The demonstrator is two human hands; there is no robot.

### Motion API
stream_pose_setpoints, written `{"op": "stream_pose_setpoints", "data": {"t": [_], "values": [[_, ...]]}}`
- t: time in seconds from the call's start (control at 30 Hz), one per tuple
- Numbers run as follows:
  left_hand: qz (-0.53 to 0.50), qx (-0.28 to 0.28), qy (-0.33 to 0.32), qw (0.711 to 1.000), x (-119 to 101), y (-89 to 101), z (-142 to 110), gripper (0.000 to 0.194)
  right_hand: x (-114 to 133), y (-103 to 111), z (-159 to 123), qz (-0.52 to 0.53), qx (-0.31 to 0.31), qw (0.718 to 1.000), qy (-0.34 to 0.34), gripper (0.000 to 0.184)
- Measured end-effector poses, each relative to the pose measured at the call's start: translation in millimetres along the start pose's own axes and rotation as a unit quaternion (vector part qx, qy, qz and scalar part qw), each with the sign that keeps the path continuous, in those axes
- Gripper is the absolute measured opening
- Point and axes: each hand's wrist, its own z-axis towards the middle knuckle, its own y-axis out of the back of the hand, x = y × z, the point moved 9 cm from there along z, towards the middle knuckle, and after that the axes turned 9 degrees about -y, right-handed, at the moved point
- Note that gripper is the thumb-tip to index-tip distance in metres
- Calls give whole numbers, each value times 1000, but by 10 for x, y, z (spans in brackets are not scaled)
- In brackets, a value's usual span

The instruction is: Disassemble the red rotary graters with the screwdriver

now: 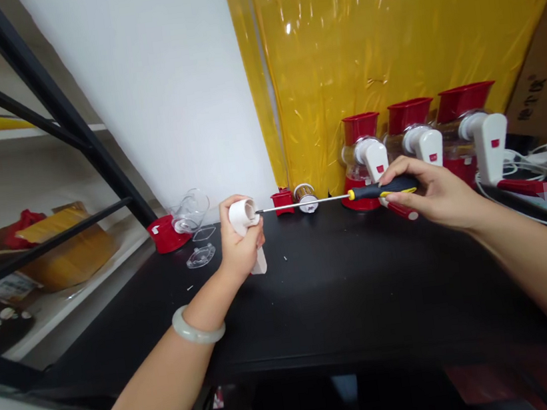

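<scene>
My left hand is closed around a white plastic crank handle, whose round hollow end faces right. A screwdriver with a dark blue and yellow grip lies level in my right hand, the fingers wrapped on its grip. Its long metal shaft points left, and the tip reaches the opening of the white part; whether it touches a screw inside cannot be made out. Behind the shaft stand a small red plastic piece and a metal grater drum with a white end.
Three assembled red-and-clear rotary graters with white cranks line the back right of the black table. A red base with a clear housing and a clear flat part sit at left. White cables lie far right.
</scene>
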Motion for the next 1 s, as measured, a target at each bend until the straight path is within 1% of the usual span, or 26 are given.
{"op": "stream_pose_setpoints", "data": {"t": [0.13,0.2,0.27,0.4,0.43,0.5,0.57,0.63,0.7,0.77,0.83,0.9,1.0], "values": [[1,5,16,1000,19,-24,-20,44,101,51,2,-31,-25,997,64,5],[-1,6,24,1000,24,-32,-23,44,95,75,5,-27,-42,996,70,9],[-12,8,38,999,42,-47,-28,45,32,105,14,1,-67,997,48,16],[-41,9,81,996,126,-86,-52,49,-116,103,16,88,-117,989,-10,41],[-43,3,89,995,148,-83,-59,50,-138,79,15,109,-120,986,-21,44],[-40,-12,99,994,191,-63,-70,50,-180,13,14,146,-114,982,-45,40],[-29,-22,104,994,223,-44,-76,49,-245,-55,10,157,-99,979,-87,39],[-19,-23,104,994,241,-34,-77,49,-326,-110,-3,126,-78,979,-139,42],[-9,-21,100,995,241,-33,-77,49,-377,-122,-13,61,-67,982,-168,44],[-3,-19,97,995,234,-38,-80,49,-354,-79,-4,-13,-80,985,-152,45],[-1,-15,98,995,230,-53,-88,48,-285,-23,10,-67,-106,986,-113,45],[-4,-12,104,994,234,-70,-98,48,-240,6,16,-100,-124,983,-88,44],[-7,-12,114,993,247,-79,-107,49,-232,21,9,-124,-134,979,-88,40]]}}
